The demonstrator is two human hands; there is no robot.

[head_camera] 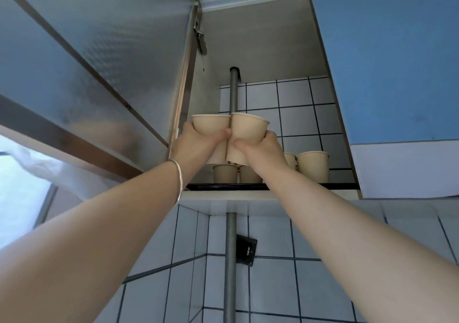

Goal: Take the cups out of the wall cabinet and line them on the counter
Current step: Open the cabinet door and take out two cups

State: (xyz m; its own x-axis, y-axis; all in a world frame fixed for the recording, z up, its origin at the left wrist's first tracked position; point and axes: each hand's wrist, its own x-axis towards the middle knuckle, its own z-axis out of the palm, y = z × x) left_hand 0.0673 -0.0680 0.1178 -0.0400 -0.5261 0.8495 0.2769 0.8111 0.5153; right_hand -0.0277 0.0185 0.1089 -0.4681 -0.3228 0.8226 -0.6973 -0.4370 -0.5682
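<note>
I look up into the open wall cabinet (260, 49). My left hand (198, 143), with a silver bangle on its wrist, grips a beige paper cup (211, 125). My right hand (263, 152) grips a second beige cup (248, 130) tilted slightly right. The two cups touch each other, raised above the shelf. On the cabinet's dark shelf edge (335, 186) stand more beige cups: two low ones (224, 173) (249, 175) beneath my hands, a taller one (313, 166) at right, and one (290, 160) partly hidden behind my right wrist.
The frosted cabinet door (99, 61) hangs open at left on a metal hinge (200, 39). A blue closed door (397, 61) borders the right side. A grey vertical pipe (230, 260) runs up the tiled wall through the cabinet; a black wall fitting (246, 249) sits beside it.
</note>
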